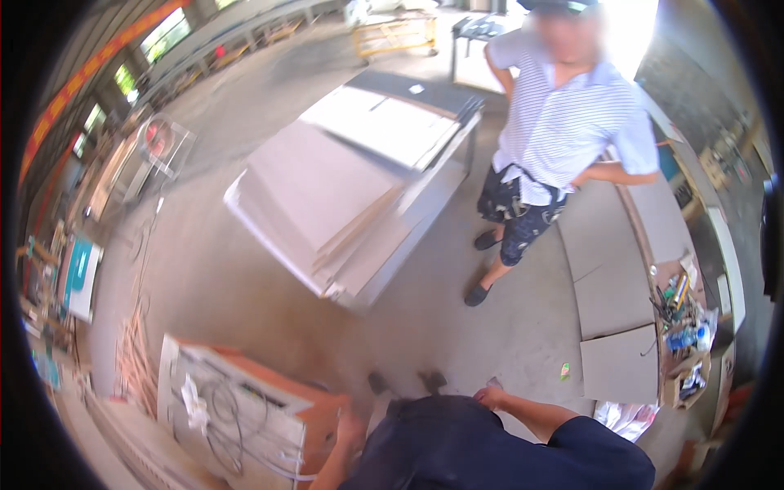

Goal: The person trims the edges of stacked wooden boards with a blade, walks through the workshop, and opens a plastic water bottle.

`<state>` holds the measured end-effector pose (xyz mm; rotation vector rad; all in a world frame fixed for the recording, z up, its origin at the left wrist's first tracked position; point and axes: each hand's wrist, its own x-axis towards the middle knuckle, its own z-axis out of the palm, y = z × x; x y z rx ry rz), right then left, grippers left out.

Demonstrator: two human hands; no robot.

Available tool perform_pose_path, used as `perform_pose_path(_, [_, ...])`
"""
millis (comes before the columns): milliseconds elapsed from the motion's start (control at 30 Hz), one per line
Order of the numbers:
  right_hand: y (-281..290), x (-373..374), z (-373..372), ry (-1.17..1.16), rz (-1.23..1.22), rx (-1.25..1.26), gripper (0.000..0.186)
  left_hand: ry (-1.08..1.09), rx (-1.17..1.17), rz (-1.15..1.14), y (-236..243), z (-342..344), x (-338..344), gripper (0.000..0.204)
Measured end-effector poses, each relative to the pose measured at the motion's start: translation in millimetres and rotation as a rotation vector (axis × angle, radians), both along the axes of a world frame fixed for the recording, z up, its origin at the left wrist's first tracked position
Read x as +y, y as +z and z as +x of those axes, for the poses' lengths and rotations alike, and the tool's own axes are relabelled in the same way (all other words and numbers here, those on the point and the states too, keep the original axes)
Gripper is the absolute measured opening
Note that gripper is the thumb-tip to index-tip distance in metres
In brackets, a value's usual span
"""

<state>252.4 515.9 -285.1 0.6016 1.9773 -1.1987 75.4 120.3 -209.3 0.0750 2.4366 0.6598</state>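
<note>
At the lower left, the orange-sided cabinet (286,385) sits on the floor, its pale face carrying loose grey cables (224,426) and a white bundle (194,406) toward its left edge. The left hand (351,426) is at the cabinet's right-hand corner, touching it or just beside it; blur hides the fingers, so I cannot tell whether that grip is wide, narrow or holding anything. Good handling here probably means a flat palm against the orange edge, with fingertips clear of the corner and of the cables (a snagged loop could drag the bundle along).

Further right, beyond the cabinet, a bench (392,85) carries stacked boards (322,184), some reaching its near corner; it seems wise to keep elbows away from that overhang. The right hand (492,398) is at the front of the waist, fingers curled, well apart from the cabinet; I cannot tell whether its grip holds anything. Bringing it to the edge would likely steady any push or lift. At the upper right a co-worker (563,122) stands beside the bench's right edge, hands at the hips.
</note>
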Motion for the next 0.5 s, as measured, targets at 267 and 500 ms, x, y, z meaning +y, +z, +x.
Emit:
perform_pose_path(267, [9.9,4.0,-26.2,0.117,0.033,-0.081,0.035,0.059,0.145,-0.032,-25.3,-12.0,-28.9,0.022])
perform_pose_path(500, [25.1,7.9,-20.3,0.103,0.111,-0.030,0.032,-0.005,0.616,0.300,105.2,-140.5,35.6,0.014])
